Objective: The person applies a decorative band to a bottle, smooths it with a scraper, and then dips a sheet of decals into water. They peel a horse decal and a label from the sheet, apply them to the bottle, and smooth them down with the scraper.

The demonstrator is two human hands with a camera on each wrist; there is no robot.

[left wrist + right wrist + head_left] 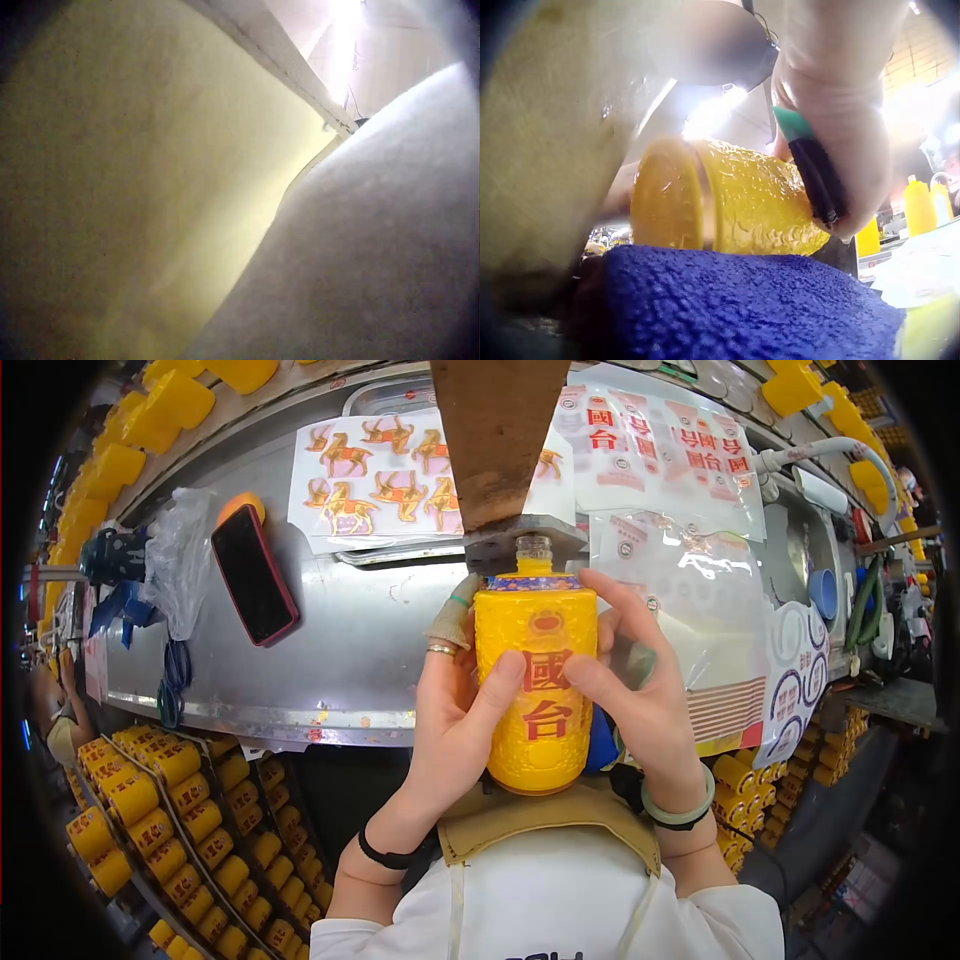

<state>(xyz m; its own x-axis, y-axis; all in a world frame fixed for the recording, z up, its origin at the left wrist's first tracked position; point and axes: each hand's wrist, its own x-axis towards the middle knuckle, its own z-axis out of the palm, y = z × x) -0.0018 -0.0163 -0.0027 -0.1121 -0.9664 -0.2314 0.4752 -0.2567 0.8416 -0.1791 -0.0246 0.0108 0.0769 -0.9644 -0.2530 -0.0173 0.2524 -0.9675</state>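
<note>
A yellow bottle [540, 755] with red characters and a clear glass neck lies between both hands, its neck pointing at the wooden post. The left hand [450, 705] grips its left side, thumb on the front, with a fabric cover on one finger. On the other side the right hand [645, 695] holds it, thumb beside the upper character. From the right wrist view, the bottle's base and side [757, 202] show above a blue cloth [742, 300], with the right hand [832, 112] against it. Only cloth surfaces fill the left wrist view; the left hand is out of it.
A wooden post [500, 430] stands beyond the bottle. Horse sticker sheets [310, 525] lie behind left, red-character sheets [670, 490] behind right. A phone [255, 575] and plastic bag [180, 560] are on the left. Racks of yellow bottles [185, 795] stand below the table.
</note>
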